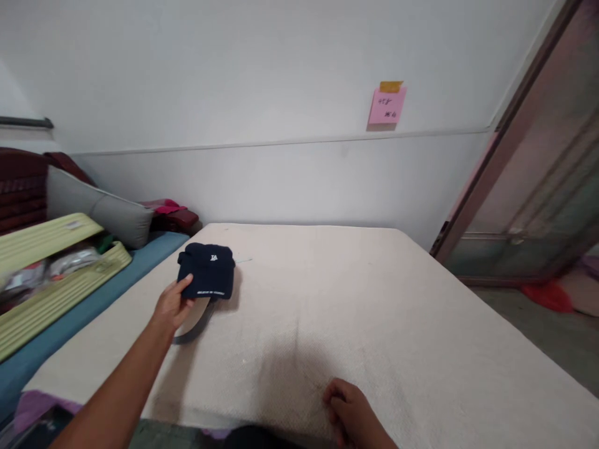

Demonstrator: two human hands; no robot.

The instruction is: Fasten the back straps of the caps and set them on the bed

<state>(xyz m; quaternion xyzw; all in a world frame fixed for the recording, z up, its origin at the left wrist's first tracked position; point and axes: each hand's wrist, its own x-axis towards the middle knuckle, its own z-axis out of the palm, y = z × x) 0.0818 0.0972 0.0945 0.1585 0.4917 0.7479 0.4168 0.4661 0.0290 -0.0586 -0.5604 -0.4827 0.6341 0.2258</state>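
Observation:
My left hand is closed on the near-left edge of a dark navy cap, with the thumb on top. The cap has a small white logo and a line of white lettering along its near edge. Below it and beside my fingers, a curved grey band with a pale inner side shows; I cannot tell whether it belongs to the cap. My right hand is loosely curled at the near edge of the cloth-covered table, with nothing visible in its fingers.
A thin light-blue stick lies just past the cap. On the left stand a blue bench, a grey cushion and a yellow-green slatted box holding plastic bags. A pink note is taped to the white wall; a door is at right.

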